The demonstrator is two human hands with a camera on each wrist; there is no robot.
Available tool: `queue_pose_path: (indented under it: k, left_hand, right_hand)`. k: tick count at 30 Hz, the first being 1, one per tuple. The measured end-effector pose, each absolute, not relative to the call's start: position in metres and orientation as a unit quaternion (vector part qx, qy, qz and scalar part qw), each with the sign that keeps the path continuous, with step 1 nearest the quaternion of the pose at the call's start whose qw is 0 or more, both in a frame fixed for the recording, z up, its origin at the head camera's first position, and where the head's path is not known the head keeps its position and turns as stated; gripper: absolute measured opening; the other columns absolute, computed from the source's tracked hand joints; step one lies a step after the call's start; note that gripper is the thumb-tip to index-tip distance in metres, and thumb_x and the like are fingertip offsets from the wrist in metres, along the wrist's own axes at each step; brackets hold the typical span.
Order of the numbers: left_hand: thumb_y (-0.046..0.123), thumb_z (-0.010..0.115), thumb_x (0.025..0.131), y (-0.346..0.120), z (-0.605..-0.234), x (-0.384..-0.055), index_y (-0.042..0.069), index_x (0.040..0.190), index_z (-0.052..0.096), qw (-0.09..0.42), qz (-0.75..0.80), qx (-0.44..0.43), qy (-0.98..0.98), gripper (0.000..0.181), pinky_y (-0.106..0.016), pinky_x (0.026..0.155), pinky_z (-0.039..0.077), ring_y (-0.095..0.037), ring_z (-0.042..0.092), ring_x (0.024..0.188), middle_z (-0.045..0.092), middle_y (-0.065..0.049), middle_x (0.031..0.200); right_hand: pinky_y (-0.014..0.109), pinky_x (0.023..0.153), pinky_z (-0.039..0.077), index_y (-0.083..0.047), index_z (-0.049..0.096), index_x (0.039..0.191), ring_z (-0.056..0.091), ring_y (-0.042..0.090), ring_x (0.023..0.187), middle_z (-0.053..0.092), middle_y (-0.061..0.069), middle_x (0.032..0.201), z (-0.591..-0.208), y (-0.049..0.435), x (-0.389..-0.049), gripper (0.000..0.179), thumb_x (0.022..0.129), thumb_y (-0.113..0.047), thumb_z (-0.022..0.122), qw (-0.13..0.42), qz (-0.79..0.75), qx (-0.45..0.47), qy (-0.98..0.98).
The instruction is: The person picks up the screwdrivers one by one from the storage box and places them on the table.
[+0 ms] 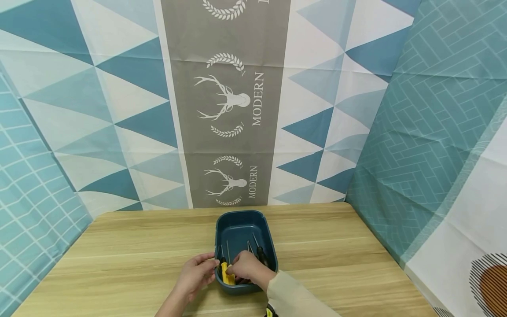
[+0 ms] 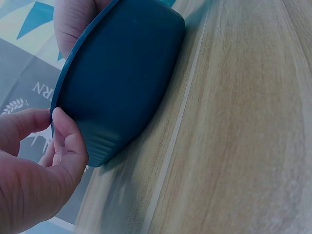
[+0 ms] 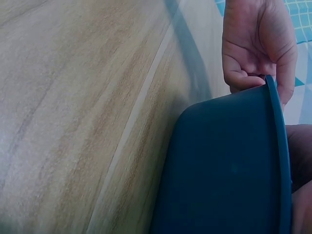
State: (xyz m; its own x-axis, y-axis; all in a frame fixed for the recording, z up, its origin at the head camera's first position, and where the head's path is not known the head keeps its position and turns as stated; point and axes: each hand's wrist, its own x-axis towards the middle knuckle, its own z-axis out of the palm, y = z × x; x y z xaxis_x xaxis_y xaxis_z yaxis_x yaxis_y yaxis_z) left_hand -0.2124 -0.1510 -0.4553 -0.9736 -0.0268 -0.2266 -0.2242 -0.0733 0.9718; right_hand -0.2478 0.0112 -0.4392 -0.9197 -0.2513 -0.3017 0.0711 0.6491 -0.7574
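A dark blue plastic basin point(image 1: 245, 215) stands on the wooden table with several tools lying inside. My left hand point(image 1: 196, 275) pinches its left rim between thumb and fingers, plainly seen in the left wrist view, where the basin's outer wall point(image 2: 122, 63) fills the middle. My right hand point(image 1: 247, 266) reaches down inside the basin, its curled fingers at a yellow-handled screwdriver point(image 1: 225, 274) with a black collar. They partly cover that handle. To the right of this hand lies a black-handled screwdriver point(image 1: 262, 256), shaft pointing away. In the right wrist view the basin wall point(image 3: 224, 170) hides my right fingers.
The wooden table point(image 1: 150, 237) stretches to both sides of the basin. Behind it hangs a patterned cloth point(image 1: 233, 145) with deer prints and triangles. A yellow and black object point(image 1: 270, 311) shows at the bottom edge by my right sleeve point(image 1: 295, 295).
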Motion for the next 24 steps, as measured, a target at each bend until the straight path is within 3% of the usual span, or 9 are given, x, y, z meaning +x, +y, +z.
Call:
queue_pose_path:
  k: [9,24]
  left_hand:
    - [0.013,0.064,0.086,-0.1518,-0.4568,-0.2135,-0.01,0.129,0.044,0.072,0.73,-0.089,0.674,0.053,-0.023,0.064,0.051,-0.011,0.057,0.072,0.063,-0.005,0.088]
    - [0.014,0.064,0.086,-0.1498,-0.4545,-0.2131,-0.01,0.128,0.045,0.069,0.722,-0.099,0.681,0.052,-0.025,0.064,0.052,-0.013,0.058,0.073,0.062,-0.007,0.09]
  right_hand:
    - [0.029,0.051,0.047,0.003,0.064,0.095,0.06,0.015,0.056,0.061,0.004,0.066,-0.4392,0.0094,-0.2461,0.024,0.078,-0.012,0.073,0.185,-0.391,-0.072,0.899]
    - [0.031,0.055,0.052,0.0,0.068,0.08,0.058,0.015,0.057,0.06,0.003,0.066,-0.4458,0.0118,-0.2499,0.013,0.073,-0.006,0.076,0.166,-0.39,-0.078,0.903]
